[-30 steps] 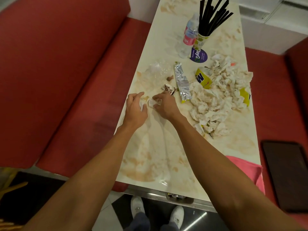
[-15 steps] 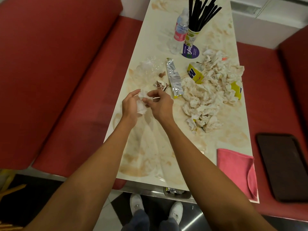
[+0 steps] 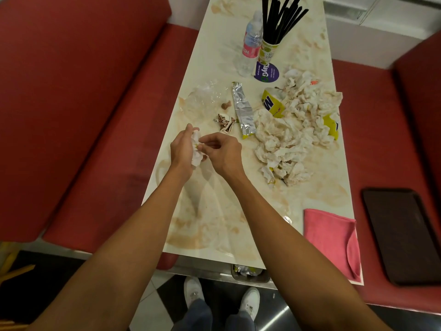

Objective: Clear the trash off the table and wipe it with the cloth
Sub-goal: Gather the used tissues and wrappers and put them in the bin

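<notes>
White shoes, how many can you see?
2. The left white shoe sits below the near edge of the beige marbled table; the right white shoe sits beside it. None look hidden.

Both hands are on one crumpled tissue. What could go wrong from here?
The left hand and right hand both grip the crumpled tissue, so neither is free to catch scraps. The water bottle and cup of straws stand just behind the napkin pile; sweeping it may topple them. The pink cloth lies right at the table corner and could slip off.
</notes>
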A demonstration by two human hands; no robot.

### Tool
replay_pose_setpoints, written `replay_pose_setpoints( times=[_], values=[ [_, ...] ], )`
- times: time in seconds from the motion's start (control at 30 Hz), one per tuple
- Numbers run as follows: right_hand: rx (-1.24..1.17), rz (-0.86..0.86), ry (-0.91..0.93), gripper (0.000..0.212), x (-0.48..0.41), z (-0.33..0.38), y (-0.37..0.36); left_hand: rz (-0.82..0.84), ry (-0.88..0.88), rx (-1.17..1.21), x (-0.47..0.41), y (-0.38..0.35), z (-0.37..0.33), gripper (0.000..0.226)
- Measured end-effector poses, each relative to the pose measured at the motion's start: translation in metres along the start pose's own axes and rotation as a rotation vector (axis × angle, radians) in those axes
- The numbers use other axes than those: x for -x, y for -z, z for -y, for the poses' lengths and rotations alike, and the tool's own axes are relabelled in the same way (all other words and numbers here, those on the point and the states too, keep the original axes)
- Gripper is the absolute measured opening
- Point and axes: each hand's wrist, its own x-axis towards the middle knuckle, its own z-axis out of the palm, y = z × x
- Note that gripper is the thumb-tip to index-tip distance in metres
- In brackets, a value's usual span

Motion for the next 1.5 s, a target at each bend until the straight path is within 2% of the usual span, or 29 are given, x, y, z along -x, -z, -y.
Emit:
replay_pose_setpoints(
  times=[0.17, 0.3, 0.47, 0.57, 0.63, 0.73, 0.87, 1.0, 1.07, 1.23, 1.5],
  values=[
    [-0.017, 0.121, 0.011, 0.013, 0.001, -0.001, 0.008, -0.066, -0.098, -0.160, -0.005, 0.005, 0.003, 0.018],
    [-0.064, 0.183, -0.009, 0.026, -0.004, -0.005, 0.016, -0.096, -0.093, -0.222, -0.010, 0.007, 0.000, 0.022],
    [0.024, -0.048, -0.028, 0.032, -0.026, -0.008, 0.022, -0.090, -0.128, -0.289, -0.015, 0.008, -0.006, 0.028],
    [0.258, -0.157, 0.077, 0.027, -0.050, -0.009, 0.027, -0.084, -0.156, -0.323, -0.019, 0.009, -0.009, 0.030],
    [0.464, -0.126, 0.144, 0.036, -0.070, -0.014, 0.028, -0.086, -0.173, -0.340, -0.021, 0.009, -0.010, 0.031],
    [0.631, -0.038, 0.163, 0.053, -0.096, -0.021, 0.026, -0.093, -0.167, -0.362, -0.023, 0.011, -0.011, 0.033],
    [0.697, 0.025, 0.142, 0.068, -0.121, -0.023, 0.021, -0.096, -0.153, -0.382, -0.025, 0.015, -0.011, 0.031],
    [0.767, 0.085, 0.084, 0.097, -0.143, -0.025, 0.017, -0.091, -0.150, -0.376, -0.026, 0.017, -0.012, 0.030],
    [0.821, 0.103, 0.051, 0.103, -0.153, -0.026, 0.014, -0.091, -0.153, -0.388, -0.027, 0.018, -0.013, 0.030],
    [0.918, 0.026, 0.098, 0.065, -0.158, -0.031, 0.007, -0.088, -0.146, -0.376, -0.026, 0.017, -0.017, 0.027],
    [1.016, 0.023, 0.217, 0.034, -0.126, -0.045, 0.005, -0.076, -0.143, -0.361, -0.022, 0.010, -0.016, 0.026]
  ],
)
